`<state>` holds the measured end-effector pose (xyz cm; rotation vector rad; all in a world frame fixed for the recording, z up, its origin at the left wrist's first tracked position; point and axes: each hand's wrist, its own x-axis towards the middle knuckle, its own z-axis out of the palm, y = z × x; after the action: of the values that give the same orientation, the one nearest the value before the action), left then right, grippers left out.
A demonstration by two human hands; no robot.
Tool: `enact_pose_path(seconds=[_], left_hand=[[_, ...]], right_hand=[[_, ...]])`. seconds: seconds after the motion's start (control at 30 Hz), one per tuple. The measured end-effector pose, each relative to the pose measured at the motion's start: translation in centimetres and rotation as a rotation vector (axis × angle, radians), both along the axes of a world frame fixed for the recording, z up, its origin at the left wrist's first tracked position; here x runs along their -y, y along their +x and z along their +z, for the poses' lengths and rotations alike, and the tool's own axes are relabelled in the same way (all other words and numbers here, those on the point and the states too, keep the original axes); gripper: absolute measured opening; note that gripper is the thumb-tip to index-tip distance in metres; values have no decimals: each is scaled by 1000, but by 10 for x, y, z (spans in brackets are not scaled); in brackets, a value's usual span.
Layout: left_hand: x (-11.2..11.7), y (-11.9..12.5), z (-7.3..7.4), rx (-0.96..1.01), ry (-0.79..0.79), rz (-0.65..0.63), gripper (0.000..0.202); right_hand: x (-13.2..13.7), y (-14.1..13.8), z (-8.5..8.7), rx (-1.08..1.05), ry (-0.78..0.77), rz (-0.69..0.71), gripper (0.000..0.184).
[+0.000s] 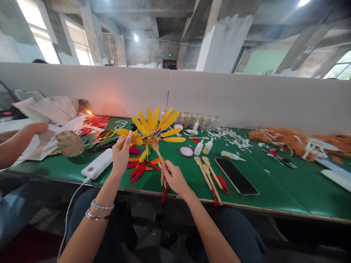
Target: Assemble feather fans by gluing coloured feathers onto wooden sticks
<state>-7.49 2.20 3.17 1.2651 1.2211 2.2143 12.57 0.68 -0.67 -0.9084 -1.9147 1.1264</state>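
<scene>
A fan of yellow feathers on a thin wooden handle stands tilted above the green table. My right hand is closed around the lower end of the handle, near the table's front edge. My left hand pinches a yellow feather at the fan's left side, fingers together. Loose red and orange feathers lie on the table between my hands.
Spare wooden handles, a black phone, small glue bottles, a white power bank with cable, scissors and a lit flame sit around. Another person's arm rests at left. White partition behind; orange feathers at right.
</scene>
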Motion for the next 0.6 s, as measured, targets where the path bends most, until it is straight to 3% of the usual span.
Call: enact_pose_path(seconds=[0.1, 0.37, 0.6], left_hand=[[0, 0, 0, 19, 9, 13, 26], [-2, 2, 2, 238, -32, -231, 30], [-2, 0, 0, 235, 14, -157, 22]], right_hand=[[1, 0, 1, 20, 0, 8, 28], [1, 2, 1, 80, 6, 45, 28], [-2, 2, -2, -35, -77, 16, 29]])
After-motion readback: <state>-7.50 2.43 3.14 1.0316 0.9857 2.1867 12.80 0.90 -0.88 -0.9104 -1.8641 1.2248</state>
